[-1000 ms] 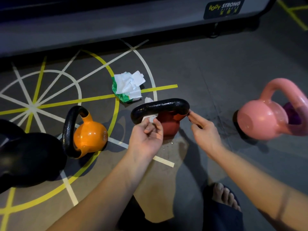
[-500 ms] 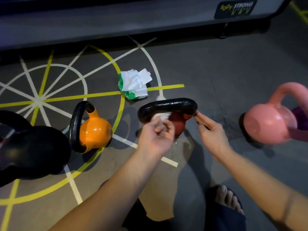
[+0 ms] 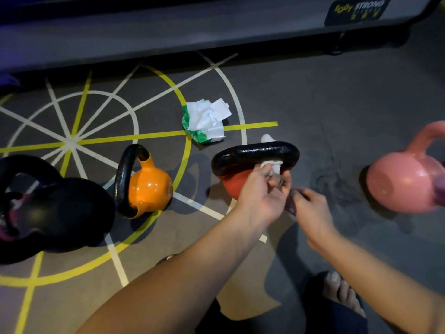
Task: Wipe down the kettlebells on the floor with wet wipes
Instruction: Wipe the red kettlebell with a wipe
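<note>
Pinching white wet wipe [image 3: 274, 167] at black handle [image 3: 255, 153] of red kettlebell [image 3: 237, 185]: left hand [image 3: 262, 197]; right hand [image 3: 313, 210] blurred, grip unclear.

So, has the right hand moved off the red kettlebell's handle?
Yes. The right hand has left the handle's right end on the red kettlebell and pulled back toward the person, next to the left hand.
</note>
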### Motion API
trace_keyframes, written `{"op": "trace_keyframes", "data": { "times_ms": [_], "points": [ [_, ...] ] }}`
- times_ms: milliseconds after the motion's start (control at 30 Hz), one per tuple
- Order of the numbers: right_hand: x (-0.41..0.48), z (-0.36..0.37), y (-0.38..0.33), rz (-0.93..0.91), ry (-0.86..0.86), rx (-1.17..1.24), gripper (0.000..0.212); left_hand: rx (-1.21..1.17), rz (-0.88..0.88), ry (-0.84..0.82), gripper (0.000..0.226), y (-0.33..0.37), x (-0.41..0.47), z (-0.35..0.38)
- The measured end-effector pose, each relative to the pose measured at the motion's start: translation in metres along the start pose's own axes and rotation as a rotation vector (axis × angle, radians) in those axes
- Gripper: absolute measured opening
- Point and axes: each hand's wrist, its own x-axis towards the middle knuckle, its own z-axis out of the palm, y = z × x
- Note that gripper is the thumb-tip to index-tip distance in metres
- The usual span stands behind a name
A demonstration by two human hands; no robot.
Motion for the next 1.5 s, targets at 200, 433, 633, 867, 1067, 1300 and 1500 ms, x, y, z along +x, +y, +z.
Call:
{"op": "trace_keyframes", "data": {
  "times_ms": [200,433,633,867,1067,1300,1500],
  "points": [
    [-0.002,0.011,-0.003,0.024,-0.134,0.076,0.033,-0.177,0.002,0.032,0.017,0.040,-0.013,-0.029],
    [-0.008,0.010,-0.023,-0.079,-0.118,0.101,0.032,-0.126,0.035,0.093,0.022,0.045,-0.015,-0.035],
    [-0.019,0.033,-0.044,0.024,-0.342,0.279,0.019,0.132,0.071,0.081,0.022,0.052,-0.018,-0.038],
    [-0.029,0.065,-0.052,0.156,-0.366,0.454,0.015,0.257,0.071,-0.025,0.010,0.054,-0.020,-0.043],
    [-0.032,0.077,-0.049,0.181,-0.198,0.520,0.013,0.537,0.270,0.047,0.014,0.067,-0.019,-0.057],
    [-0.034,0.083,-0.058,0.102,-0.036,0.587,0.017,1.310,0.886,0.182,0.030,0.091,-0.021,-0.081],
    [-0.051,0.095,-0.059,0.097,-0.120,0.719,0.028,1.783,1.353,-0.103,0.045,0.119,-0.008,-0.083]
  ]
}}
